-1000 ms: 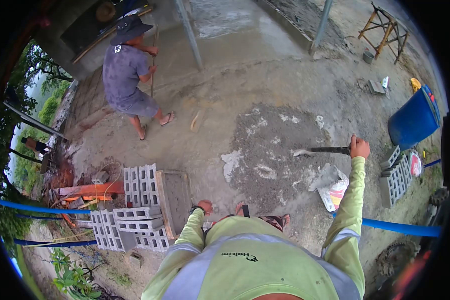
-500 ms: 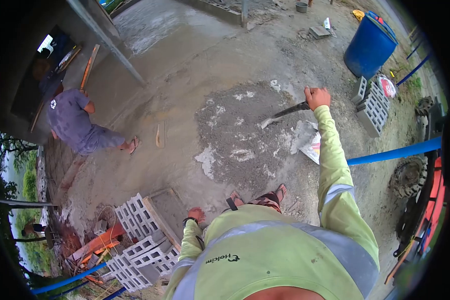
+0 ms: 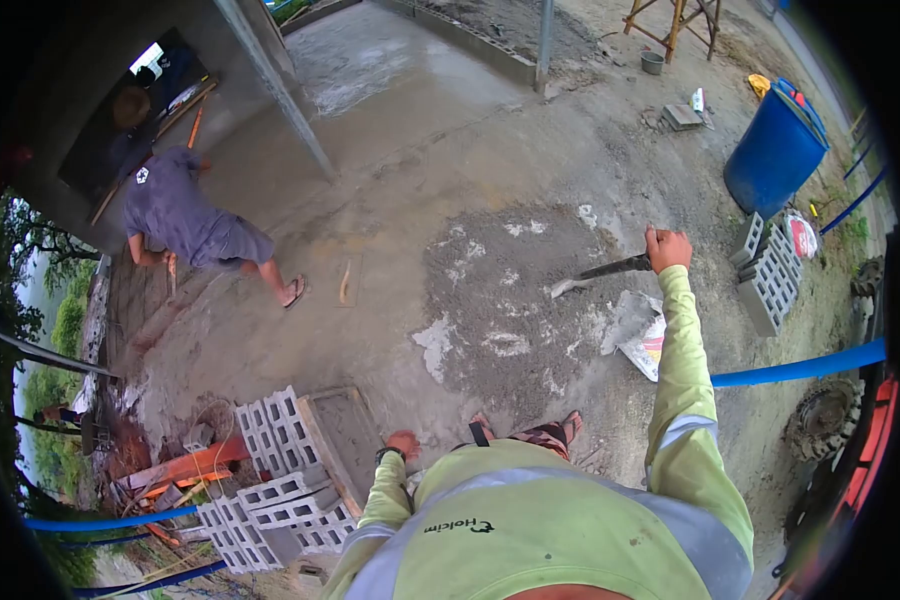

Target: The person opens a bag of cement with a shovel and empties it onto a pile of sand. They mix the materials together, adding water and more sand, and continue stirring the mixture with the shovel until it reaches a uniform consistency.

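Observation:
My right hand (image 3: 668, 249) is wrapped around the upper end of a dark-handled shovel (image 3: 615, 268). The tool slants down and left, and its pale, cement-coated lower end rests at a grey heap of mixed sand and cement (image 3: 515, 310) with white patches. Low on the other side, my left hand (image 3: 402, 444) hangs with its fingers loosely extended and nothing in it. Close to that hand lies a wooden-framed mortar box (image 3: 342, 440). A torn cement bag (image 3: 642, 350) lies at the heap's right edge.
Hollow concrete blocks (image 3: 275, 435) are stacked at lower left, more blocks (image 3: 770, 280) at right. A blue drum (image 3: 775, 150) stands upper right. A co-worker (image 3: 185, 215) bends by the wall at left. A metal post (image 3: 275, 90) and blue pipe (image 3: 800, 366) cross the view.
The view has shifted, so the scene sits further right and lower. The co-worker has bent forward, with an arm lowered. My right hand keeps its grip on the shovel.

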### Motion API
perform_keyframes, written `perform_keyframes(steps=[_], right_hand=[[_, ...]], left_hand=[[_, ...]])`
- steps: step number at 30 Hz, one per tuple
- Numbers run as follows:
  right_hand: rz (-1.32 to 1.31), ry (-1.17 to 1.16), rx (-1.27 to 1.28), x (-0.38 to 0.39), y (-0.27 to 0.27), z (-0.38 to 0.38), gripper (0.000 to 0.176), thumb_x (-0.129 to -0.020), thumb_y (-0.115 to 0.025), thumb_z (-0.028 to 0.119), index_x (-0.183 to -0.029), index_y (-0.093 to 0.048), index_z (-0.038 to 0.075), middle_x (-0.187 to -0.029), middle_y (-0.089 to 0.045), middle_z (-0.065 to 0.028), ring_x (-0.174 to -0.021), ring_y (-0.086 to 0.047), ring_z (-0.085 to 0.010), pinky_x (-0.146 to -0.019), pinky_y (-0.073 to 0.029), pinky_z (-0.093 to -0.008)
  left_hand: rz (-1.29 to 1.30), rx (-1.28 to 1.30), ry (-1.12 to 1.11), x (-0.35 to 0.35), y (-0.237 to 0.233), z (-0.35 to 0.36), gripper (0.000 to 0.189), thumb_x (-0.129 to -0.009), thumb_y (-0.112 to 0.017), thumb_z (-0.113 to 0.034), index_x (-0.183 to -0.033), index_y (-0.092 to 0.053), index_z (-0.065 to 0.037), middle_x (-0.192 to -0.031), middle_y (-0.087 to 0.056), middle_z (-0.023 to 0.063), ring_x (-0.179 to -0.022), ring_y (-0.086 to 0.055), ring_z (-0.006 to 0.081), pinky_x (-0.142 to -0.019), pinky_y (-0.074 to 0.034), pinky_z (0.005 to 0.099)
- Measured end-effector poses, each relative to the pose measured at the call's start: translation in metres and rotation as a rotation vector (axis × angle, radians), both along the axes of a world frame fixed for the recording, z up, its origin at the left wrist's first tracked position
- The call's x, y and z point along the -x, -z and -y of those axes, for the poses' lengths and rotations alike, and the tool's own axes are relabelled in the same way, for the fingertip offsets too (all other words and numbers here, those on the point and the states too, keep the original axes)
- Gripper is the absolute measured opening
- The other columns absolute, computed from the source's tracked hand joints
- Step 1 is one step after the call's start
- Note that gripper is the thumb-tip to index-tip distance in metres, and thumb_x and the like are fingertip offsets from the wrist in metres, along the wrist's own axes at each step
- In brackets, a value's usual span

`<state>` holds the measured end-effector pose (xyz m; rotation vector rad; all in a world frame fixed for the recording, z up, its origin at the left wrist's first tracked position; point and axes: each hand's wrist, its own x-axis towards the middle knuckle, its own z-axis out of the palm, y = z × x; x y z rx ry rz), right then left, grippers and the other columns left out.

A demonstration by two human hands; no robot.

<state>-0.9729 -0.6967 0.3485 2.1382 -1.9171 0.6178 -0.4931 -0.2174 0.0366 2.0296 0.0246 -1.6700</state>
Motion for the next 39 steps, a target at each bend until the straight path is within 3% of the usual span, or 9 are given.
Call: perform_keyframes(steps=[6, 11, 27, 39], right_hand=[[0.026, -0.010, 0.050, -0.001, 0.004, 0.003, 0.049, -0.088, -0.048, 0.044, -0.056, -0.063, 0.010, -0.061, -0.060, -0.0161, -0.072, -0.056, -0.0388, -0.068, -0.045, -0.0479], [0.021, 0.025, -0.027, -0.003, -0.003, 0.000, 0.046, -0.088, -0.048, 0.043, -0.063, -0.065, 0.008, -0.067, -0.063, -0.0174, -0.074, -0.057, -0.0387, -0.071, -0.045, -0.0476], [0.015, -0.012, -0.035, 0.002, 0.001, 0.001, 0.050, -0.089, -0.045, 0.045, -0.058, -0.063, 0.010, -0.065, -0.061, -0.0173, -0.071, -0.056, -0.0394, -0.070, -0.043, -0.0493], [0.010, 0.024, -0.008, 0.001, 0.003, 0.006, 0.050, -0.089, -0.045, 0.044, -0.057, -0.065, 0.011, -0.062, -0.061, -0.0160, -0.071, -0.058, -0.0379, -0.071, -0.045, -0.0485]], left_hand=[[0.037, -0.012, -0.035, 0.002, -0.004, 0.000, 0.028, -0.087, -0.046, -0.013, -0.113, -0.054, -0.013, -0.095, -0.065, 0.0111, -0.071, -0.065, 0.0258, -0.059, -0.054, 0.0403], [0.020, -0.008, 0.023, 0.000, -0.002, -0.004, 0.029, -0.087, -0.044, -0.012, -0.114, -0.054, -0.013, -0.096, -0.064, 0.0103, -0.072, -0.065, 0.0244, -0.058, -0.053, 0.0393], [-0.002, 0.021, -0.017, -0.007, 0.037, -0.012, 0.026, -0.087, -0.052, -0.019, -0.112, -0.055, -0.014, -0.093, -0.064, 0.0120, -0.068, -0.064, 0.0254, -0.055, -0.053, 0.0413], [0.027, -0.006, -0.004, -0.001, 0.010, -0.006, 0.029, -0.087, -0.050, -0.018, -0.116, -0.055, -0.016, -0.092, -0.065, 0.0100, -0.068, -0.064, 0.0233, -0.056, -0.053, 0.0398]])
